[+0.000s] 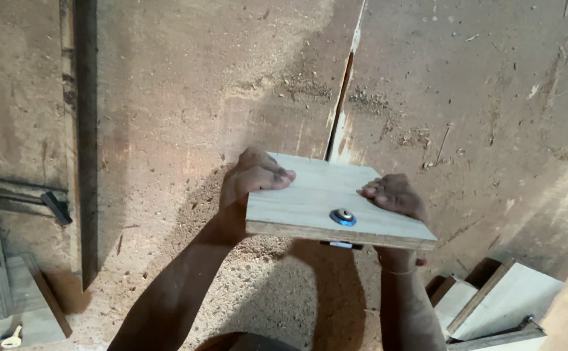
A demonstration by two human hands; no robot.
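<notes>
A pale rectangular plywood board (326, 195) lies flat on a dusty saw table (186, 97), held at both sides. My left hand (252, 179) grips its left edge with the fingers curled over the top. Gripping its right edge is my right hand (396, 195), fingers likewise on the top face. A small round blue and metal fitting (342, 216) sits on the board near its front edge. The board's far edge meets a narrow slot (340, 104) in the table, which runs away from me.
Sawdust covers the table, thickest near my forearms (277, 286). A dark straight rail (87, 143) runs along the left. Wood offcuts lie at lower left (11, 286) and lower right (505, 302). A small pale key-like object (12, 338) rests at bottom left.
</notes>
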